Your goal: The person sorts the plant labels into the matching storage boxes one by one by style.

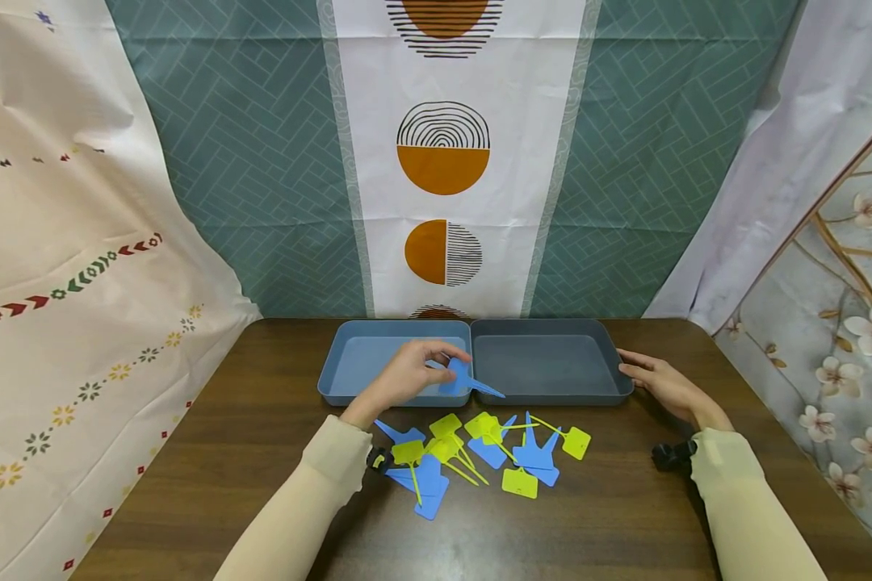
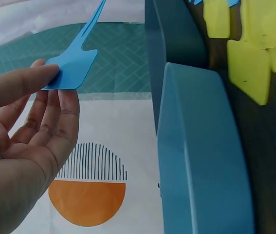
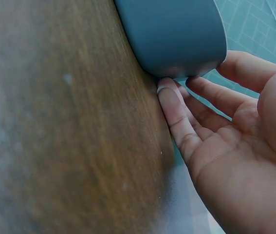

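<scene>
My left hand point(image 1: 412, 369) pinches a blue plant label point(image 1: 459, 378) by its wide head, between thumb and fingers. Its pointed stem sticks out to the right, over the front edge where the two trays meet. In the left wrist view the label point(image 2: 74, 68) is held clear of the tray wall. Below the hand is the light blue tray point(image 1: 374, 347); beside it, on the right, stands the dark grey tray point(image 1: 538, 363). My right hand point(image 1: 664, 386) touches the dark tray's right end with its fingertips, fingers fairly straight, as the right wrist view also shows.
In front of the trays, on the brown wooden table point(image 1: 589, 524), lies a loose pile of several yellow plant labels point(image 1: 519, 482) and several blue ones point(image 1: 430, 507), some overlapping. A patterned curtain point(image 1: 262, 161) hangs behind the table.
</scene>
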Demonstrator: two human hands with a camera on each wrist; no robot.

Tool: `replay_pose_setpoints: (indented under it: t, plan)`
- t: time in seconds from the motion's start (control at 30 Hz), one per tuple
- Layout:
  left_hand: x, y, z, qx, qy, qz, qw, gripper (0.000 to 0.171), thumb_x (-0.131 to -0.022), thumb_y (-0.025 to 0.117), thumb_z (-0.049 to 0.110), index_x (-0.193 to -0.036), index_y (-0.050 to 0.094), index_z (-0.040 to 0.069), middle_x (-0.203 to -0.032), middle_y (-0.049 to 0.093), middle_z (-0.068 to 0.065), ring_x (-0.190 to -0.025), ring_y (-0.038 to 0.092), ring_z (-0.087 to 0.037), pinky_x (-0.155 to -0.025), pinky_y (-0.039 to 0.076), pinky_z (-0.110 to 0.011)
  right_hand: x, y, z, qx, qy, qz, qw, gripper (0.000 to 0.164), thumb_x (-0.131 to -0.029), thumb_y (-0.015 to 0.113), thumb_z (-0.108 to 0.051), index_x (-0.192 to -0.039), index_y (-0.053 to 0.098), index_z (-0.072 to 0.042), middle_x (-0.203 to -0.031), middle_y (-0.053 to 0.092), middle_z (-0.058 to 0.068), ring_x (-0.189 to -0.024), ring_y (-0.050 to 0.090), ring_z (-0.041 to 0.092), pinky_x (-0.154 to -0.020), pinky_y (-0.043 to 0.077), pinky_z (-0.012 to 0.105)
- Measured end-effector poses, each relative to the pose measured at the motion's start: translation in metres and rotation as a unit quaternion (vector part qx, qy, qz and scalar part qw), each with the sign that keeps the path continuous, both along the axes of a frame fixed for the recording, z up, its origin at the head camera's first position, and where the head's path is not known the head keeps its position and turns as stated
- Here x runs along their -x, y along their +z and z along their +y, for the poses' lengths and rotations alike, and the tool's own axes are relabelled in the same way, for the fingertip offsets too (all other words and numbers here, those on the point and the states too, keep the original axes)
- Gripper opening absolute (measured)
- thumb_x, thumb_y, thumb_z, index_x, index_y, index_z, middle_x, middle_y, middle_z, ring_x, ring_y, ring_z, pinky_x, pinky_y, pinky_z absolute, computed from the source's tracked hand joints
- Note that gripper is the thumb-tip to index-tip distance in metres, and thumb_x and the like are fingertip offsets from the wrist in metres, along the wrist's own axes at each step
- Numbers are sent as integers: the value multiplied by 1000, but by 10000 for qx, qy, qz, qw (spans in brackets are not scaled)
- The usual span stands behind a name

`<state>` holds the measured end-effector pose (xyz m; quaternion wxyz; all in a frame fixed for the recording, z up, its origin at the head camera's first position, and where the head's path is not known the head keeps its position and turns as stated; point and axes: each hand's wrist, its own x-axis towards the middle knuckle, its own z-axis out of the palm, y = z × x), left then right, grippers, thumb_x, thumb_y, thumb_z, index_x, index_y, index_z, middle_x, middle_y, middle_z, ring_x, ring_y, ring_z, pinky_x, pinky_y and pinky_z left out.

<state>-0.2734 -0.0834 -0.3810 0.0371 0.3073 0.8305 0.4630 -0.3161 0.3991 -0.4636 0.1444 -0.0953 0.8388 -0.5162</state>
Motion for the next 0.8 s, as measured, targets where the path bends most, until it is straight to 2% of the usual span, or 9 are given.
replay_pose_setpoints:
  t: [0.37, 0.57, 0.8]
  plan:
    - [23, 17, 12, 108, 105, -66, 9999, 28, -97, 73, 7, -124, 77, 14, -132, 67, -2, -108, 64, -20, -87, 55, -38, -1, -1, -1, -5, 16, 30, 10000, 71, -112, 50, -33, -164, 18, 4, -165, 23, 33, -146, 35, 47, -93, 43, 12]
    - [34, 20, 18, 188, 105, -61, 9997, 28, -96, 74, 6, -124, 76, 9, -131, 68, -5, -108, 67, -24, -87, 57, -37, -2, 0, 0, -31, 4, 27, 10000, 72, -111, 50, -34, -164, 18, 4, -165, 22, 33, -146, 35, 48, -96, 43, 16]
    - [42, 21, 23, 186, 118, -330, 9992, 27, -96, 72, 5, -122, 78, 13, -128, 69, -6, -104, 70, -21, -85, 60, -36, -1, 0, -1, 52, 2, 4, 10000, 72, -111, 51, -33, -164, 18, 4, -165, 21, 33, -147, 33, 48, -92, 42, 11]
